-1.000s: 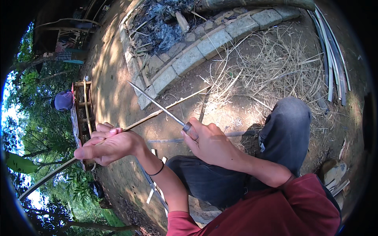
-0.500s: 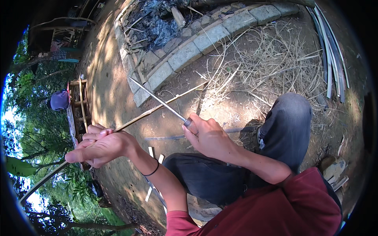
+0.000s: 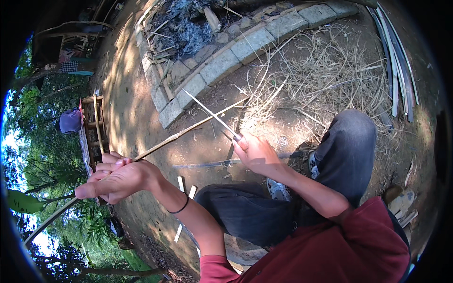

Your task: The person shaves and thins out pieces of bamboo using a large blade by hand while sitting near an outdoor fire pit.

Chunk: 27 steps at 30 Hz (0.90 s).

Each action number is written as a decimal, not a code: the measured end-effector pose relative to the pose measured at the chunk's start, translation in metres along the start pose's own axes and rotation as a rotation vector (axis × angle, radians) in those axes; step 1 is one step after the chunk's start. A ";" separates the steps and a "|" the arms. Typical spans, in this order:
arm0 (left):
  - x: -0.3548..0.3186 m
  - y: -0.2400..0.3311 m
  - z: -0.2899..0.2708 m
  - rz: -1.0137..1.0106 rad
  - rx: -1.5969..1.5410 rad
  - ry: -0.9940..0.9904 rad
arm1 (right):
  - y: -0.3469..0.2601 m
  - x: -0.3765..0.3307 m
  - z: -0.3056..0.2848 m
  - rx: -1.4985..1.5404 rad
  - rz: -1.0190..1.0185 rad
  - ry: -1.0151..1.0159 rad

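Note:
My left hand [image 3: 118, 177] is closed around a long, thin bamboo strip [image 3: 172, 138]. One end of the strip runs out past the lower left of the picture, the other points up and right toward the shavings. My right hand [image 3: 258, 153] grips a knife [image 3: 203, 106], its handle mostly hidden in the fist. The slim blade points up and left and crosses the strip near its far end. Whether the blade touches the strip, I cannot tell.
Pale shavings [image 3: 325, 80] are heaped at the right. A stone border [image 3: 255, 45] edges an ash-filled fire pit [image 3: 191, 35]. Long strips [image 3: 394, 61] lie at the far right, and a long flat blade-like piece [image 3: 203, 165] lies below my hands. A purple cap [image 3: 71, 121] sits at the left.
My right hand has shifted right and slightly up with the knife, drawing the blade toward the strip's far end. My left hand and the strip have hardly moved.

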<state>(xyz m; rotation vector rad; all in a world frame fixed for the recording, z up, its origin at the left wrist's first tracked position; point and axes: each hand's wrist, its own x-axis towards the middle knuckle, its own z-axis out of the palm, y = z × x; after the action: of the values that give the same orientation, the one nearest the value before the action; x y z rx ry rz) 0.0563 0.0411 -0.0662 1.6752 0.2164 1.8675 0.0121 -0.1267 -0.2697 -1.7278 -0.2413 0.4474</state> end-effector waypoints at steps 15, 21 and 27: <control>0.003 -0.005 0.001 0.019 -0.011 0.032 | -0.009 0.002 0.002 0.063 0.039 -0.050; 0.004 -0.007 0.002 0.006 0.005 0.085 | 0.039 0.018 0.004 -0.085 0.056 -0.054; 0.007 -0.011 0.003 0.032 0.005 0.078 | -0.021 -0.001 -0.008 0.060 -0.008 -0.084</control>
<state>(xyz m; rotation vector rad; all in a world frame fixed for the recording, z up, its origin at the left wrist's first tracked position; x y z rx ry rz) 0.0623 0.0528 -0.0648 1.6195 0.2279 1.9598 0.0165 -0.1300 -0.2480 -1.6512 -0.2924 0.5174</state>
